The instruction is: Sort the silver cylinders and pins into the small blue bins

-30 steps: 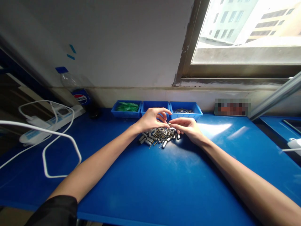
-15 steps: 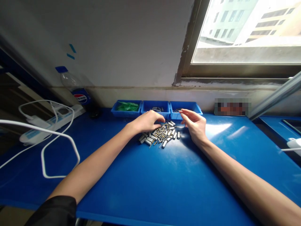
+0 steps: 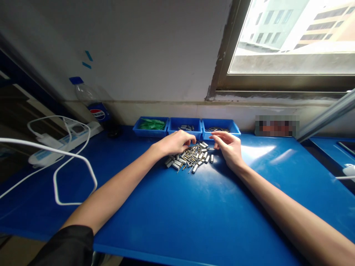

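A pile of small metal parts (image 3: pixel 191 159), grey blocks mixed with thin brass-and-steel pins, lies on the blue table. My left hand (image 3: pixel 177 142) rests at the pile's upper left edge with its fingers curled down and closed; whatever they grip is hidden. Right of the pile, my right hand (image 3: pixel 227 145) is raised in front of the right bin, thumb and fingertips pinched together. Anything in that pinch is too small to make out. Behind the hands stand the left bin (image 3: pixel 136 130) with green pieces, the middle bin (image 3: pixel 171 129) with grey blocks, and the right bin (image 3: pixel 234 128) with thin pins.
A cola bottle (image 3: pixel 98 111) stands by the wall at the back left. Beside it lies a power strip (image 3: pixel 52 149), with a white cable (image 3: pixel 90 166) looping over the table's left side. At the right, a metal bar (image 3: pixel 327 114) slants up near the window.
The view has shifted slightly, carrying the bins and pile a little to the right. My right hand has come slightly down and left, away from the right bin. My left hand stays at the pile.
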Action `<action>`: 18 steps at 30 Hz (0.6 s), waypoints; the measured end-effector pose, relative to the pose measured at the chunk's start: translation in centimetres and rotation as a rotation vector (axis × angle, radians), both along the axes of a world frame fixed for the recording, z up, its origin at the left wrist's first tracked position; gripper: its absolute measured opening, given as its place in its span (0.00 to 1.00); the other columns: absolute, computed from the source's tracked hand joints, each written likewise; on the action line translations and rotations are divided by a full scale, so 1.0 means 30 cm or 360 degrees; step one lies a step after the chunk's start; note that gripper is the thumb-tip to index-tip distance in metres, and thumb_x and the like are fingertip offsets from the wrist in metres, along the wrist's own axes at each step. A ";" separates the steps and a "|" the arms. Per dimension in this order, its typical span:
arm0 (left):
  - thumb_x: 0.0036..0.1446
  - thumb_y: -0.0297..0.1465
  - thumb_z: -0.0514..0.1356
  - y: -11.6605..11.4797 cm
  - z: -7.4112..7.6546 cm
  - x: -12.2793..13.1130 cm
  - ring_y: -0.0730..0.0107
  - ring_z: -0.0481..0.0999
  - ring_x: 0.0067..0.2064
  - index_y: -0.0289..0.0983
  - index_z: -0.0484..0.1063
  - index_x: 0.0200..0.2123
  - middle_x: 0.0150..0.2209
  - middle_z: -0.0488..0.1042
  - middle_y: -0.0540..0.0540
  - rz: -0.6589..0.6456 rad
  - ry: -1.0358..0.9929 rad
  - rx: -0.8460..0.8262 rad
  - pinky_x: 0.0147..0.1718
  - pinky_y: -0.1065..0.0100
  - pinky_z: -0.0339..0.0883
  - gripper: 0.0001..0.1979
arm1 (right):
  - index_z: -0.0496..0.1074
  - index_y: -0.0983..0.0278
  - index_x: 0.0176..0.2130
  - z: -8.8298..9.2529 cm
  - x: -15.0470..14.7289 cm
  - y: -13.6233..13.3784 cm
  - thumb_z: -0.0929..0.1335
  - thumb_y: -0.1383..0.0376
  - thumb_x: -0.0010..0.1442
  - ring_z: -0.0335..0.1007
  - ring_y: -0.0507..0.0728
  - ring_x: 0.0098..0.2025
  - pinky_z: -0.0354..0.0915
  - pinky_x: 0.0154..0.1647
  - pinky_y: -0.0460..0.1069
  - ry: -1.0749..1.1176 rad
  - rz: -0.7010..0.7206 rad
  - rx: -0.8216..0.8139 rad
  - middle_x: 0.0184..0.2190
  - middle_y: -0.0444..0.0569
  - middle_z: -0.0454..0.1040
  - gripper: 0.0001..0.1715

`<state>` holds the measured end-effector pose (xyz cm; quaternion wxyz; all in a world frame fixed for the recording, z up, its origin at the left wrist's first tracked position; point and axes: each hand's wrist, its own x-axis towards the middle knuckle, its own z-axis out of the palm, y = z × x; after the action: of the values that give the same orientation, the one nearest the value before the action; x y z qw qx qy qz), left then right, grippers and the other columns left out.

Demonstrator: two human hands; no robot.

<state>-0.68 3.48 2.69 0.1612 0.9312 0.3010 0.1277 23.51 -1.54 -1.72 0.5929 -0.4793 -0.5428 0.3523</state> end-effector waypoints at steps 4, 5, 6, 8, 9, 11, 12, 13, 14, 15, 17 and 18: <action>0.53 0.15 0.61 0.004 -0.005 0.000 0.67 0.79 0.38 0.35 0.81 0.44 0.38 0.81 0.44 -0.0009 0.0046 0.0027 0.36 0.71 0.67 0.18 | 0.81 0.60 0.40 0.001 0.002 0.000 0.77 0.51 0.56 0.71 0.53 0.23 0.72 0.29 0.51 -0.0023 0.0025 -0.0001 0.34 0.49 0.83 0.18; 0.53 0.14 0.60 0.005 -0.008 0.001 0.67 0.79 0.38 0.35 0.81 0.45 0.38 0.81 0.44 -0.0011 0.0048 0.0018 0.35 0.71 0.67 0.19 | 0.81 0.61 0.40 0.000 0.003 0.000 0.77 0.52 0.56 0.71 0.53 0.23 0.72 0.29 0.51 -0.0032 0.0030 0.0003 0.33 0.48 0.82 0.17; 0.53 0.14 0.60 0.006 -0.011 0.002 0.68 0.78 0.37 0.35 0.81 0.45 0.38 0.81 0.44 -0.0016 0.0044 0.0006 0.35 0.72 0.67 0.20 | 0.81 0.61 0.40 -0.001 0.003 0.001 0.77 0.52 0.57 0.70 0.53 0.23 0.72 0.29 0.51 -0.0041 0.0033 0.0008 0.33 0.48 0.82 0.17; 0.54 0.13 0.59 0.007 -0.014 0.004 0.69 0.78 0.37 0.35 0.81 0.47 0.39 0.81 0.44 -0.0036 0.0028 -0.0008 0.35 0.72 0.68 0.21 | 0.81 0.61 0.40 -0.002 0.004 0.002 0.76 0.52 0.57 0.70 0.53 0.23 0.71 0.29 0.51 -0.0052 0.0037 0.0011 0.33 0.48 0.82 0.17; 0.54 0.13 0.58 0.008 -0.014 0.005 0.69 0.78 0.37 0.35 0.81 0.47 0.39 0.81 0.44 -0.0050 0.0021 -0.0008 0.35 0.72 0.68 0.22 | 0.81 0.61 0.40 -0.003 0.004 0.003 0.76 0.52 0.57 0.70 0.53 0.23 0.71 0.29 0.51 -0.0051 0.0040 0.0008 0.33 0.48 0.82 0.17; 0.54 0.13 0.59 0.006 -0.008 0.006 0.67 0.79 0.38 0.35 0.81 0.48 0.39 0.81 0.43 -0.0071 -0.0010 0.0012 0.36 0.71 0.69 0.22 | 0.81 0.61 0.40 -0.004 0.005 0.003 0.77 0.52 0.57 0.70 0.53 0.23 0.70 0.29 0.51 -0.0034 0.0044 0.0000 0.32 0.48 0.82 0.17; 0.54 0.14 0.59 0.004 -0.002 0.008 0.67 0.80 0.39 0.35 0.81 0.48 0.40 0.81 0.43 -0.0076 -0.0045 0.0025 0.37 0.71 0.70 0.21 | 0.81 0.61 0.40 -0.004 0.005 0.003 0.77 0.53 0.57 0.70 0.53 0.24 0.70 0.29 0.51 -0.0020 0.0047 -0.0003 0.32 0.48 0.82 0.16; 0.54 0.14 0.59 0.000 0.005 0.011 0.66 0.81 0.40 0.35 0.81 0.48 0.40 0.82 0.43 -0.0075 -0.0102 0.0029 0.38 0.70 0.70 0.21 | 0.81 0.61 0.40 -0.004 0.005 0.002 0.77 0.53 0.57 0.70 0.52 0.24 0.70 0.29 0.50 -0.0005 0.0052 -0.0005 0.32 0.48 0.82 0.16; 0.55 0.15 0.60 -0.005 0.014 0.014 0.66 0.81 0.41 0.35 0.81 0.48 0.40 0.83 0.43 -0.0066 -0.0181 0.0015 0.40 0.70 0.71 0.21 | 0.81 0.61 0.40 -0.003 0.005 0.001 0.77 0.53 0.57 0.69 0.52 0.23 0.70 0.29 0.50 0.0005 0.0061 -0.0003 0.32 0.48 0.82 0.16; 0.56 0.16 0.60 -0.010 0.023 0.018 0.66 0.82 0.41 0.35 0.81 0.49 0.40 0.83 0.43 -0.0049 -0.0279 -0.0020 0.41 0.69 0.73 0.20 | 0.82 0.61 0.40 -0.002 0.004 -0.001 0.77 0.54 0.57 0.69 0.52 0.24 0.70 0.29 0.50 0.0009 0.0074 -0.0001 0.32 0.48 0.82 0.16; 0.59 0.20 0.63 -0.023 0.039 0.029 0.66 0.84 0.41 0.35 0.81 0.48 0.39 0.84 0.44 0.0000 -0.0516 -0.0153 0.43 0.69 0.75 0.15 | 0.82 0.61 0.41 0.002 0.000 -0.007 0.77 0.54 0.57 0.71 0.52 0.25 0.71 0.29 0.50 -0.0010 0.0110 0.0001 0.33 0.48 0.83 0.16; 0.59 0.23 0.65 -0.029 0.045 0.034 0.66 0.85 0.41 0.34 0.82 0.46 0.39 0.85 0.44 0.0034 -0.0643 -0.0235 0.44 0.68 0.76 0.12 | 0.82 0.61 0.41 0.004 -0.003 -0.011 0.78 0.53 0.56 0.73 0.53 0.26 0.71 0.29 0.50 -0.0032 0.0131 0.0002 0.33 0.48 0.83 0.17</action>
<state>0.34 2.62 4.04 0.2846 0.8691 0.2809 0.2912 23.43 -1.86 -1.59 0.5728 -0.4595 -0.5683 0.3712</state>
